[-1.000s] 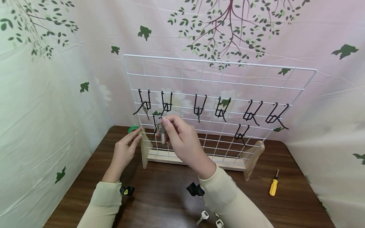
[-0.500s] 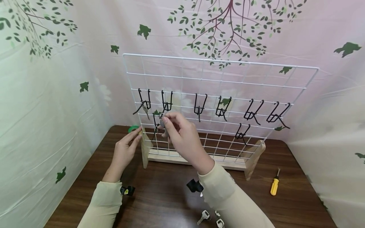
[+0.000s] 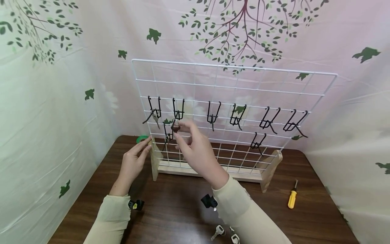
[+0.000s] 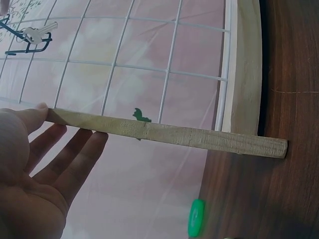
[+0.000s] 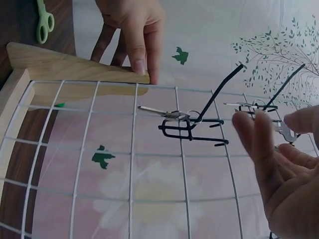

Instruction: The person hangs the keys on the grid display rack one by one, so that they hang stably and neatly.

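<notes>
My left hand (image 3: 132, 164) grips the upper end of the rack's left wooden side piece (image 4: 174, 134), thumb on one face and fingers on the other. My right hand (image 3: 198, 152) is at the second upper black hook (image 3: 178, 110) from the left. Its thumb and forefinger stand apart around a key (image 5: 288, 132) at that hook. The key's blade is partly hidden behind a finger. Another key (image 3: 155, 116) hangs from the leftmost upper hook. On the lower left hook (image 3: 168, 135) there is one too, a silver key (image 5: 174, 115) with a ring.
The white wire grid (image 3: 237, 67) carries several more black hooks to the right. Loose keys (image 3: 218, 232) lie near the table's front, by the right sleeve. A yellow-handled screwdriver (image 3: 291, 199) lies at right. Green scissors (image 5: 45, 25) lie beyond the rack's left side.
A second ago my right thumb and forefinger pinched the key before the hook. The key then went in closer, and now the fingers have spread apart around it. My left hand stays put.
</notes>
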`<state>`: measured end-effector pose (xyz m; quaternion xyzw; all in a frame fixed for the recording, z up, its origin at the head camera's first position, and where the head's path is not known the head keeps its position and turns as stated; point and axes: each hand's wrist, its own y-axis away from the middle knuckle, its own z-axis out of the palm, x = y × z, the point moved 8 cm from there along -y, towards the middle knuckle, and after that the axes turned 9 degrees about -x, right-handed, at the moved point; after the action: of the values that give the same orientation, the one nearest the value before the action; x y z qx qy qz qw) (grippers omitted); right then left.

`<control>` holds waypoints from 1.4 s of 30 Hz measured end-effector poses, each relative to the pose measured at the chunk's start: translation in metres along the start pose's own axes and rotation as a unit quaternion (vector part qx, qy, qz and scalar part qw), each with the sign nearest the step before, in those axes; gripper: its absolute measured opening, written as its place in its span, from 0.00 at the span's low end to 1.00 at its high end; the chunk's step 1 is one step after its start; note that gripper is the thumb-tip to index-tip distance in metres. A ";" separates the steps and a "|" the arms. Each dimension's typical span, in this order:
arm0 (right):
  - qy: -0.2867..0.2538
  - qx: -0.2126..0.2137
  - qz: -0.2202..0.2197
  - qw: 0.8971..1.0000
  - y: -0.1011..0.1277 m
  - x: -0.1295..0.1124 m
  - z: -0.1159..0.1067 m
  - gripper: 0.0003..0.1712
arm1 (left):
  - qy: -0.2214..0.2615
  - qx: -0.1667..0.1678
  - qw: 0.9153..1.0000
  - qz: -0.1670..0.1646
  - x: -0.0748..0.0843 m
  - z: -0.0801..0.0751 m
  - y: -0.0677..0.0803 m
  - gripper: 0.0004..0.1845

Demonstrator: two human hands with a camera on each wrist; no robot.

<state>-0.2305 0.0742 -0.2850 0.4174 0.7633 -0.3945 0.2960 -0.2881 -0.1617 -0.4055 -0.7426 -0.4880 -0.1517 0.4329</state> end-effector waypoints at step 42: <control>0.191 -0.047 0.316 0.928 0.180 0.220 0.001 0.19 | -0.003 0.006 1.000 -0.009 0.000 0.001 -0.002 0.21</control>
<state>-0.1784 0.2231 -0.5215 0.6901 0.6514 -0.1573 0.2732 -0.2900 -0.1605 -0.4053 -0.7362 -0.4966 -0.1508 0.4344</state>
